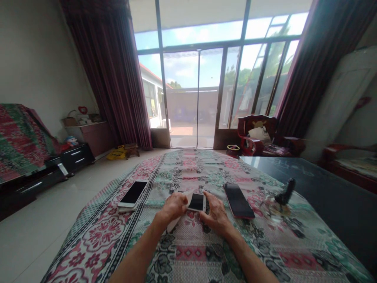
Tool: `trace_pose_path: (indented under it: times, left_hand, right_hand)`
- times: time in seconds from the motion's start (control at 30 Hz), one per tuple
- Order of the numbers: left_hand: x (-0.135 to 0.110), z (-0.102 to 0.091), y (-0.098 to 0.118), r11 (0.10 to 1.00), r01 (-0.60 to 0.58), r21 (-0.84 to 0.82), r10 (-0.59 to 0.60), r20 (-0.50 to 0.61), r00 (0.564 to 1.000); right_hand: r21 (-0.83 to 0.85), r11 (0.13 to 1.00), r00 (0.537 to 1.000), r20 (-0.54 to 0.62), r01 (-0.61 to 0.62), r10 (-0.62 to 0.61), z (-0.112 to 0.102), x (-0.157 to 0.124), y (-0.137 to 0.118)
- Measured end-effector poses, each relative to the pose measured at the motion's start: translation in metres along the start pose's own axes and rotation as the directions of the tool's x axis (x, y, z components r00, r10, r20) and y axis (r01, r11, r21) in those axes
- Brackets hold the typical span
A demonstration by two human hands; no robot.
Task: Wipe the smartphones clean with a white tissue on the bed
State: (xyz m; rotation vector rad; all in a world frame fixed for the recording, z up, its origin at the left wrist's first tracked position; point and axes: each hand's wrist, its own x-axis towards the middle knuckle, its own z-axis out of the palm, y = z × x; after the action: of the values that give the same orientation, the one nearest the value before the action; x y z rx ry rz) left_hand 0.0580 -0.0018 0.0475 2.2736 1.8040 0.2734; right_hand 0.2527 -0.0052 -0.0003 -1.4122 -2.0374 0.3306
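Phone (196, 202) between left grip (175, 205), clamped on sheet (173, 224), and right grip (216, 212) around its end

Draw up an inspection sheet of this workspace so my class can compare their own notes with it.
Surface: patterned tablecloth in pink, green and black, with some creases.
Job's things: small white phone, screen dark, between the hands; pale sheet beside it, material unclear.
Clutter: white-framed phone on the left, lying on something pale; dark phone on the right; black object farther right, its kind unclear.
Hands: left hand closed on the pale sheet; right hand gripping the small white phone's right end.
Cables: nothing seen.
Surroundings: glass doors ahead, dark curtains either side, red chair beyond the table.
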Motion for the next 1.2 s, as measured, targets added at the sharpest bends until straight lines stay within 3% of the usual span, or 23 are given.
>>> trace_pose_path:
  times: [0.2, 0.33, 0.63, 0.93, 1.1, 1.2]
  left_hand:
    - [0.003, -0.013, -0.030, 0.993, 0.091, -0.073, -0.090, 0.024, 0.996]
    - [0.003, -0.016, -0.037, 0.987, 0.139, -0.078, -0.138, 0.017, 0.990]
    - [0.000, 0.005, -0.006, 0.993, 0.096, 0.071, -0.095, -0.018, 0.995]
    - [-0.009, 0.027, 0.026, 0.989, -0.119, 0.087, 0.118, 0.015, 0.993]
    - [-0.009, 0.032, 0.024, 0.951, -0.309, -0.006, 0.309, -0.008, 0.951]
    - [-0.004, 0.026, 0.016, 0.930, -0.361, -0.066, 0.361, -0.011, 0.933]
  right_hand:
    - [-0.002, 1.000, 1.000, 0.010, -0.012, 0.012, 0.001, 0.001, 0.001]
    - [-0.002, 1.000, 1.000, 0.003, -0.015, 0.015, 0.005, 0.001, 0.003]
    - [0.005, 1.000, 1.000, -0.009, -0.012, 0.012, 0.003, -0.001, -0.001]
    - [0.023, 0.999, 0.999, -0.011, 0.031, -0.030, 0.011, 0.001, 0.011]
    - [0.037, 0.999, 0.999, -0.029, 0.030, -0.028, 0.014, 0.001, 0.015]
    - [0.043, 0.999, 0.999, -0.046, 0.030, -0.028, 0.016, 0.001, 0.017]
